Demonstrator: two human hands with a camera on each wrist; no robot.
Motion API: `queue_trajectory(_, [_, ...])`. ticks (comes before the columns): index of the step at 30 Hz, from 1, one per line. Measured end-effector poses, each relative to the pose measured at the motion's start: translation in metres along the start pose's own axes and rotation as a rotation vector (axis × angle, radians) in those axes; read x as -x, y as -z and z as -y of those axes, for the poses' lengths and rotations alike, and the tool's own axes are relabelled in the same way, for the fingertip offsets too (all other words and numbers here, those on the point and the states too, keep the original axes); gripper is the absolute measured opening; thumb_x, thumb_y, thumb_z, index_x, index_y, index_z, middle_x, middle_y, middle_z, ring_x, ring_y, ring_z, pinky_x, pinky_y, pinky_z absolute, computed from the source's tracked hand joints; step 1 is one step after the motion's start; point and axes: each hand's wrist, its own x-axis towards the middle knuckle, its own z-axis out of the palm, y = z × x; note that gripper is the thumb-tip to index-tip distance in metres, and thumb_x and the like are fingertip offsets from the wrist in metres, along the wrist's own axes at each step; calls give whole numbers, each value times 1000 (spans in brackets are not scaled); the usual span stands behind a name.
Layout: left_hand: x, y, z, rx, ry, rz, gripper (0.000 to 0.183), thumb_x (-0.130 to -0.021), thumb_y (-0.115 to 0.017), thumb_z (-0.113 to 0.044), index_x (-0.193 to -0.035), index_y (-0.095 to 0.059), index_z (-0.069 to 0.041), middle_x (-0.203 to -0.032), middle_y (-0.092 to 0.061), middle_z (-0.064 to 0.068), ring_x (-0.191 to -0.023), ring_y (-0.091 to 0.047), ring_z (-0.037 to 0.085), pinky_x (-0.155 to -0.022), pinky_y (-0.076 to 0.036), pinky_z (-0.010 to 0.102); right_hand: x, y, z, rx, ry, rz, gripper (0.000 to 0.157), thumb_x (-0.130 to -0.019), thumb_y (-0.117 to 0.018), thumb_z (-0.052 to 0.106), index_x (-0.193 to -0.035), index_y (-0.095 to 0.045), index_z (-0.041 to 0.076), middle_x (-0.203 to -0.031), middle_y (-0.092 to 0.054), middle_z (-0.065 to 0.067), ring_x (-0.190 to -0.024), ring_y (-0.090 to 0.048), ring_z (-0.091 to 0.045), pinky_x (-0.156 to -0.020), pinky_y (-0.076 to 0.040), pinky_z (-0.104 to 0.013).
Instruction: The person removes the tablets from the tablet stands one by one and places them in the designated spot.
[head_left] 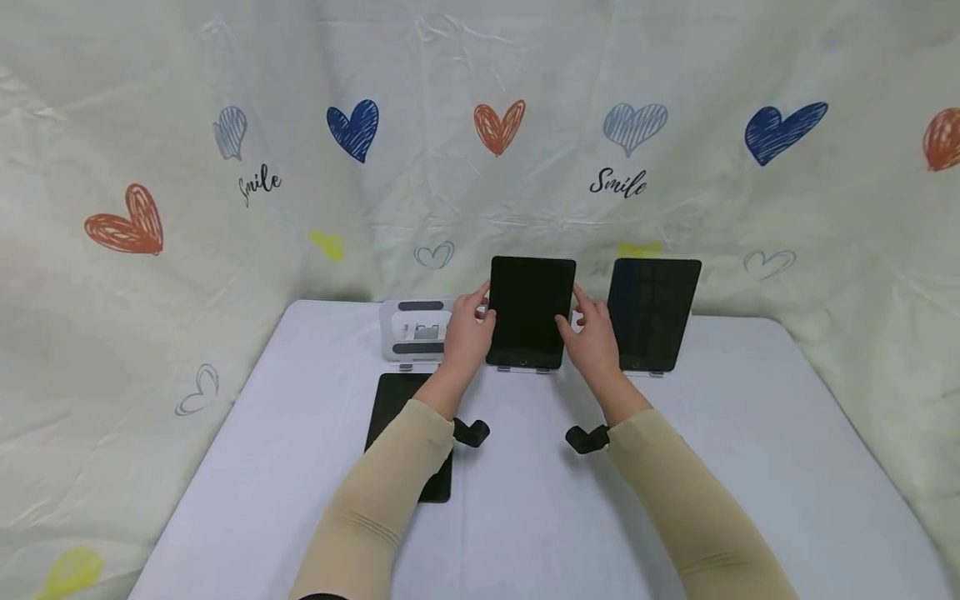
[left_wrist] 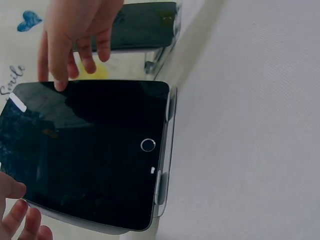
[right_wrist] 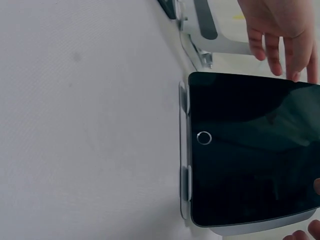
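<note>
A black tablet (head_left: pixel 529 312) leans upright on a stand, its bottom edge behind the small lips of the stand (left_wrist: pixel 171 102). My left hand (head_left: pixel 468 333) grips its left edge, thumb at the front near the screen's rim. At the right edge my right hand (head_left: pixel 592 337) holds it the same way, thumb in front and index finger reaching up along the side. In the right wrist view the tablet's round home button (right_wrist: pixel 204 138) faces out, near the bottom edge. Most of the stand is hidden behind the tablet.
To the right, a second black tablet (head_left: pixel 654 315) leans on another stand. A bare white-and-grey stand (head_left: pixel 422 306) is at the left. Nearer, a third tablet (head_left: pixel 393 400) lies flat, partly under my left forearm. Behind the white table (head_left: pixel 510 517) hangs a heart-patterned curtain (head_left: pixel 558 200).
</note>
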Motion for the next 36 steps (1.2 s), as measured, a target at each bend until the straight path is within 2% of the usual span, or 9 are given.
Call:
queue_trajectory(7, [2, -1, 8, -19, -36, -29, 52, -101, -59, -18, -149, -46, -30, -118, -57, -1, -97, -57, 15, -73, -51, 29, 4, -2, -8, -8, 79, -43, 64, -100, -60, 26, -157, -32, 22, -121, -50, -16, -100, -54, -29, -80, -48, -45])
queue_trajectory(13, [6, 2, 17, -65, -106, -34, 52, -100, -60, -17, -149, -47, -30, -113, -60, -2, -93, -58, 14, -73, -51, 30, 8, -1, -14, -2, 135, -37, 65, -101, -58, 22, -158, -27, 25, -112, -56, -13, -93, -57, -27, -73, -48, -42])
queue_trajectory(22, [8, 4, 23, -151, -144, -27, 55, -100, -60, -18, -150, -44, -34, -109, -63, -3, -90, -60, 14, -76, -51, 31, 11, -4, -20, 0, 122, -41, 64, -102, -57, 21, -158, -27, 30, -110, -65, -11, -96, -61, -27, -75, -49, -43])
queue_trajectory(30, [9, 4, 24, -97, -159, -37, 54, -100, -61, -17, -149, -46, -32, -108, -64, -1, -93, -60, 15, -83, -53, 30, 13, -4, -21, -46, 125, -51, 62, -103, -56, 21, -157, -28, 33, -113, -66, -14, -101, -63, -30, -77, -51, -46])
queue_trajectory(36, [10, 2, 24, -46, -179, -50, 54, -99, -62, -14, -149, -47, -30, -107, -64, 0, -93, -60, 15, -83, -53, 30, 15, -3, -20, -94, 123, -62, 61, -103, -56, 18, -157, -30, 31, -113, -65, -16, -102, -63, -31, -79, -51, -48])
